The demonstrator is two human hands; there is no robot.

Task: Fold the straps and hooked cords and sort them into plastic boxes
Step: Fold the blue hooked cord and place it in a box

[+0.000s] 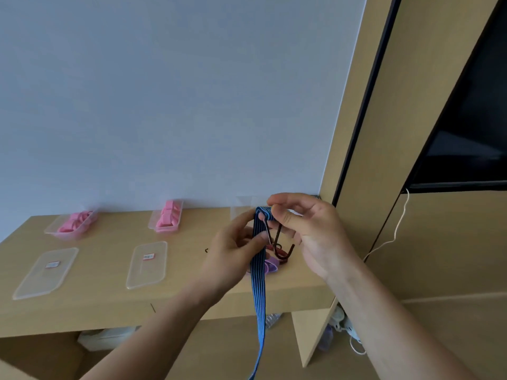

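Above the right end of the desk [109, 305], both hands are up, working one blue striped hooked cord [259, 283]. The cord is doubled over at the top. The fold sits above the desk's back right corner. The long run hangs straight down past the desk's front edge and leaves the view at the bottom.

The right hand [310, 234] has thumb and forefinger closed on the fold, pinching it. The left hand [233, 250] has thumb and fingers curled round the cord just below the fold, gripping it. Dark metal hooks [281, 242] dangle between the two hands. How they attach to the cord: cannot tell.

On the desk:
- Right end, under the hands: small purple item [271, 266], partly hidden, not identified.
- Back right, behind the hands: clear box [241, 205], contents hidden.
- Back middle: middle box [152, 222], open, holding folded pink straps [168, 215].
- Back left: left box [50, 230], open, holding looser pink straps [75, 223].
- Nearer the desk's front edge: middle lid [146, 266] and left lid [45, 272], flat, each with a small label.

Right of the desk, a white cable [395, 234] hangs down the wood panel.
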